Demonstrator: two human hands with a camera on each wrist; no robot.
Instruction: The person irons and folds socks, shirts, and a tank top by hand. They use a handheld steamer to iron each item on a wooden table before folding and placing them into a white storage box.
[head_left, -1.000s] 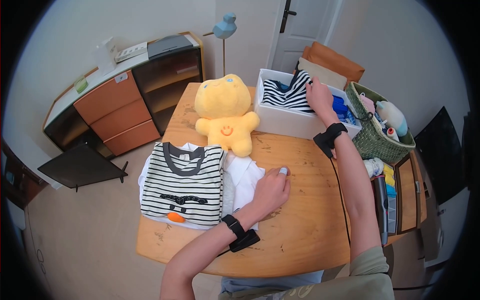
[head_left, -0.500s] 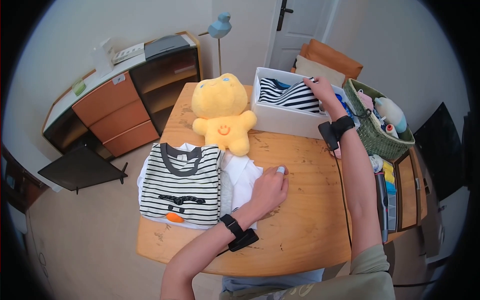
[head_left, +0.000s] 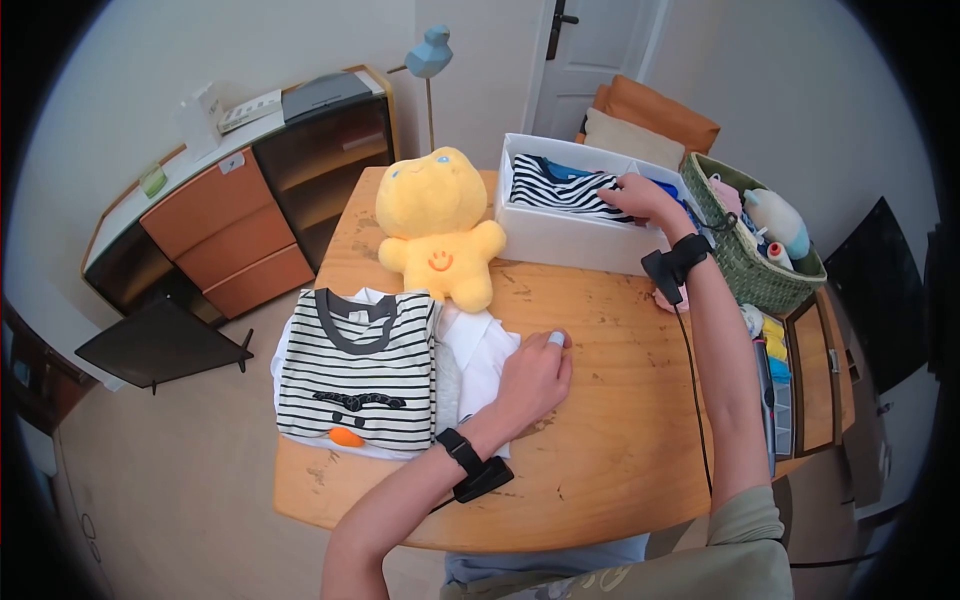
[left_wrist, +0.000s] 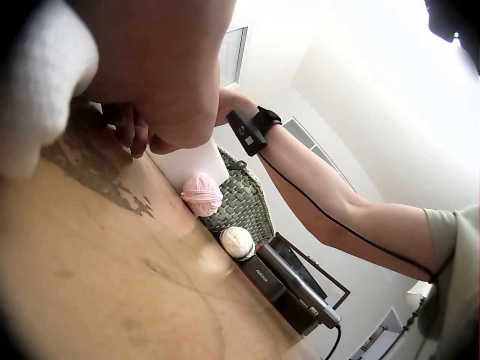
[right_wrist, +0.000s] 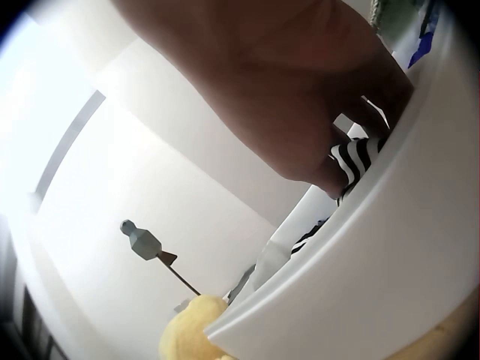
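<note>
My right hand (head_left: pixel 650 200) reaches into the white box (head_left: pixel 580 238) at the back of the table. Its thumb and fingers pinch the near right edge of a black-and-white striped garment (head_left: pixel 560 188), which lies inside; in the right wrist view the striped cloth (right_wrist: pixel 356 159) bunches between them. The box wall hides some of the fingertips. Idle on the wooden table, my left hand (head_left: pixel 535 375) has loosely curled fingers and holds nothing. Beside it lies a stack of folded clothes, topped by a striped shirt (head_left: pixel 385 375) with an orange nose patch.
A yellow plush toy (head_left: pixel 440 230) sits between stack and box. Right of the box stands a green woven basket (head_left: pixel 755 265) with a plush and other items. Pink yarn (left_wrist: pixel 202 195) and cream yarn (left_wrist: pixel 237 243) lie near an open wooden case (head_left: pixel 815 375). A cable hangs from my right wrist.
The striped garment's raised edge has come down into the box, and my right hand has lowered with it. My left hand stays where it was; the view has shifted slightly.
</note>
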